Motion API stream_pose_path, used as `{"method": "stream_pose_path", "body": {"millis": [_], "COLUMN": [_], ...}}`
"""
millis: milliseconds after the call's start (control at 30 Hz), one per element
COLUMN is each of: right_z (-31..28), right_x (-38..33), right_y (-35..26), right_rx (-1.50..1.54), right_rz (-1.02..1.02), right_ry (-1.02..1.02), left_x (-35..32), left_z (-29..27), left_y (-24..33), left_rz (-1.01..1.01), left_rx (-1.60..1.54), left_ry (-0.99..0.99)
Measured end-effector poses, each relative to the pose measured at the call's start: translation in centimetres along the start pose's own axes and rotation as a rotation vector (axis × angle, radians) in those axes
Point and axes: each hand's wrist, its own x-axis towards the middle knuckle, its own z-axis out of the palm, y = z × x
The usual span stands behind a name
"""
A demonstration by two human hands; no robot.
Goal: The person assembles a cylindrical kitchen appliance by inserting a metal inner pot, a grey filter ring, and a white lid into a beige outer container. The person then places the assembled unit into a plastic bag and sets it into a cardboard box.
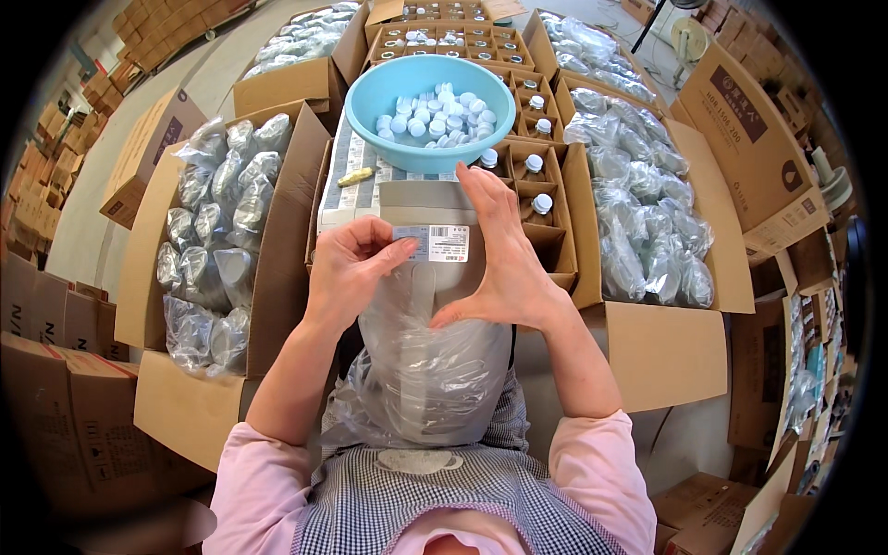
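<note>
A grey container (427,287) with loose clear plastic film (407,379) around its lower part stands between my forearms, close to my apron. On its upper face is a white and grey printed label (449,243) with a barcode. My left hand (356,264) pinches the label's left end, thumb on top and fingers curled. Along the container's right side, my right hand (507,259) is spread, its thumb across the front and its fingers pointing up. Just beyond is a light blue basin (430,162) holding many white caps (439,120).
Cartons of plastic-wrapped grey items flank me, at left (222,213) and right (647,203). Divided boxes hold bottles with white caps (542,203). A small yellowish object (356,177) lies left of the basin. A large carton (749,148) stands at far right.
</note>
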Motion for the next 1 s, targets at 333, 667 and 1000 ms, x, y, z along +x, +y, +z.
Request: {"method": "stream_pose_path", "body": {"millis": [333, 667, 1000], "right_z": [-0.5, 0.3, 0.3], "right_x": [0.3, 0.8, 1.1], "right_y": [0.0, 0.5, 0.5], "right_rx": [-0.016, 0.044, 0.032], "right_rz": [0.064, 0.073, 0.069], "right_ry": [-0.036, 0.085, 0.081], "left_x": [0.5, 0.6, 0.5], "left_z": [-0.3, -0.2, -0.4], "left_y": [-0.5, -1.0, -1.1], "left_rz": [0.012, 0.013, 0.020], "left_rx": [0.018, 0.028, 0.086], "left_ry": [-0.022, -0.001, 0.030]}}
